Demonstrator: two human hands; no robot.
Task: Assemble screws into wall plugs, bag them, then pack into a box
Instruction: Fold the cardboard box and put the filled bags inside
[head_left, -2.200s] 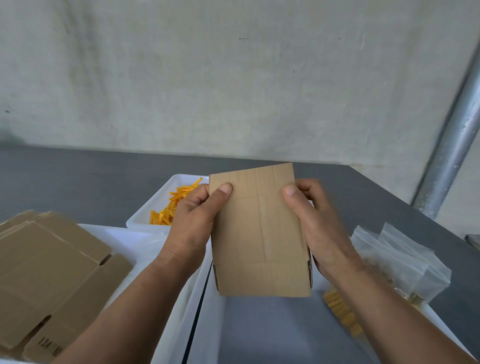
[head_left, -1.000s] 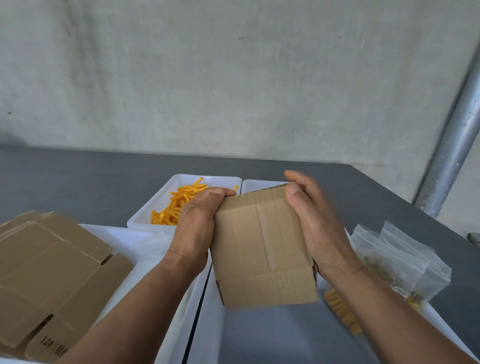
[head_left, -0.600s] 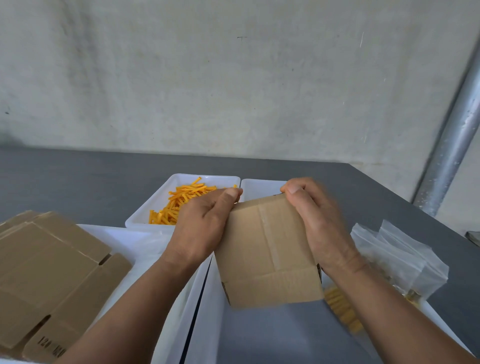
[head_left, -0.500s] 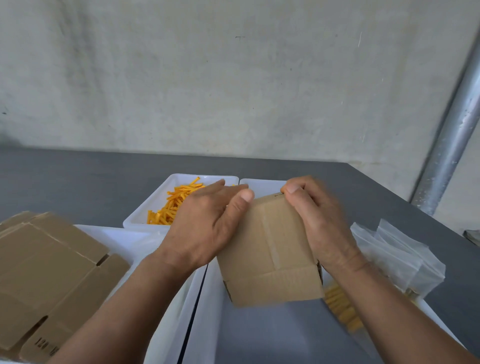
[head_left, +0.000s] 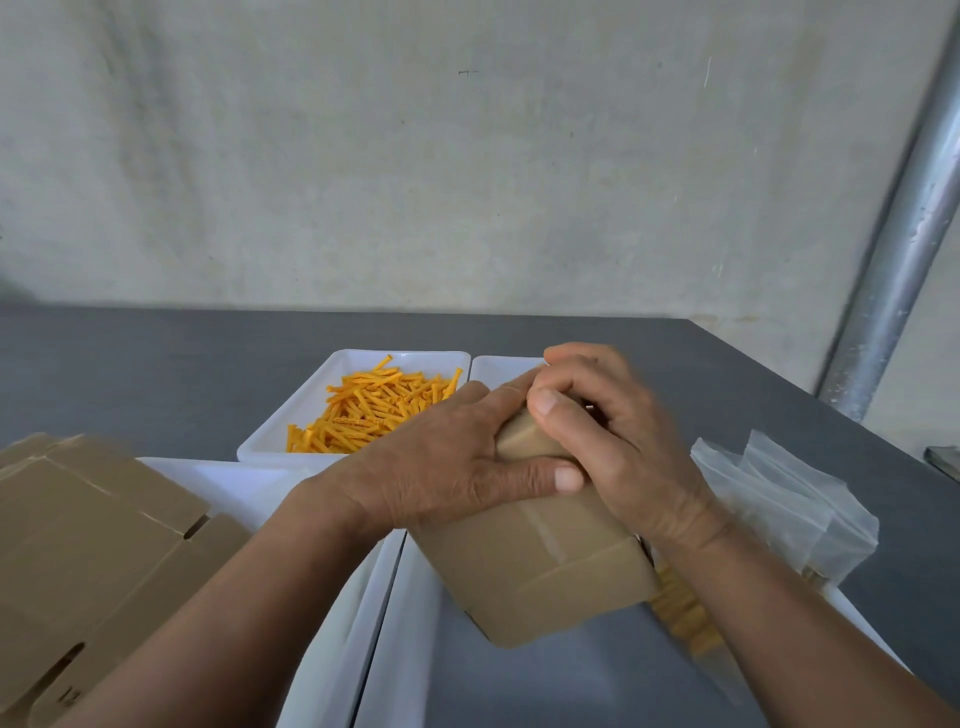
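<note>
box (head_left: 540, 566) gripped at top by both hands

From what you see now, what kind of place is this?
Probably a small packing workbench: a white tray of orange wall plugs, flat cardboard boxes at left, clear plastic bags at right.

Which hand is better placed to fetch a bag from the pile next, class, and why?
Right, probably: the right hand sits beside the clear bags, while the left hand lies across the cardboard box and can steady it.
</note>
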